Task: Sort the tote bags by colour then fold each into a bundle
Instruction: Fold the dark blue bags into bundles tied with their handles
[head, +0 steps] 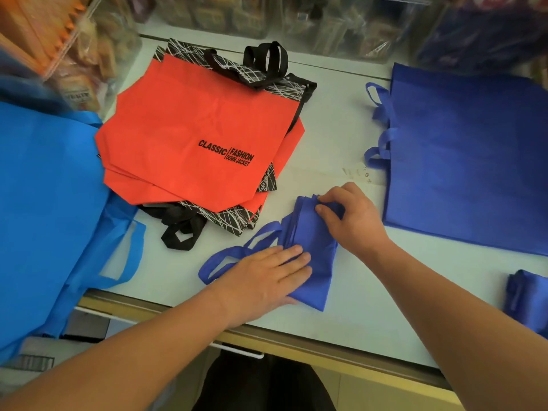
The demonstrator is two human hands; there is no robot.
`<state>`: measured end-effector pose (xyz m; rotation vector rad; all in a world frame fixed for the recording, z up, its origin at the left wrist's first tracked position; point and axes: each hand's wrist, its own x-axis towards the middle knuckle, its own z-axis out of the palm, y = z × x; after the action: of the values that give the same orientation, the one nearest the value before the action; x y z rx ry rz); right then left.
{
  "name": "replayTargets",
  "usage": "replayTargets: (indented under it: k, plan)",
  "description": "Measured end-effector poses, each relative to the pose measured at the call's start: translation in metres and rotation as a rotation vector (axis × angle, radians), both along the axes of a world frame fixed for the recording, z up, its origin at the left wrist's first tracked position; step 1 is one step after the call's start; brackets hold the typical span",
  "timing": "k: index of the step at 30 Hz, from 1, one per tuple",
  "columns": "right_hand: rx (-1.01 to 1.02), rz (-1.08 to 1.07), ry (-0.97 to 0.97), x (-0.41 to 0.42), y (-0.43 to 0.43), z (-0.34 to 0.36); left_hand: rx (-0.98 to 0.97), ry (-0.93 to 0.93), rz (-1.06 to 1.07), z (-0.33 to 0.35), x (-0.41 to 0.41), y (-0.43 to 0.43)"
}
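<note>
A royal-blue tote bag (312,247), folded into a narrow strip, lies near the table's front edge, its handles trailing to the left. My left hand (264,280) presses flat on its near end. My right hand (350,216) pinches the folded far end between thumb and fingers. A stack of red tote bags (195,137) with black patterned trim and black handles sits at the middle left. A pile of flat royal-blue bags (468,161) lies at the right. Light-blue bags (44,203) hang over the left edge. A folded royal-blue bundle (527,301) rests at the lower right.
The white table (335,137) shows between the piles, with a small paper tag (360,170) on it. Clear bins of packaged goods (326,19) line the back. The table's front edge (296,336) runs just below my left hand.
</note>
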<state>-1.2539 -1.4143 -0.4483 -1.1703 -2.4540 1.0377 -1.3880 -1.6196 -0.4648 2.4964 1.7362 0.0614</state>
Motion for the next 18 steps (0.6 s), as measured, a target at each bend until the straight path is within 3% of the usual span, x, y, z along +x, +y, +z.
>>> replayTargets:
  k: [6,10,13,16,18]
  plan:
    - [-0.119,-0.072,-0.023,0.001,-0.004,0.002,-0.243,-0.412,0.426,0.039,0.003,0.030]
    - [-0.257,-0.086,0.042,0.009,-0.011,0.002,-0.194,-0.577,0.661,0.050,0.004,0.047]
    - [-0.399,-0.122,0.060,0.011,-0.011,0.009,-0.129,-0.610,0.779,0.039,0.002,0.064]
    - [-0.556,-0.100,0.011,0.016,-0.010,0.031,-0.065,-0.530,0.792,0.024,0.002,0.076]
    - [-0.564,-0.033,0.025,0.022,-0.015,0.035,-0.062,-0.515,0.816,0.016,0.004,0.081]
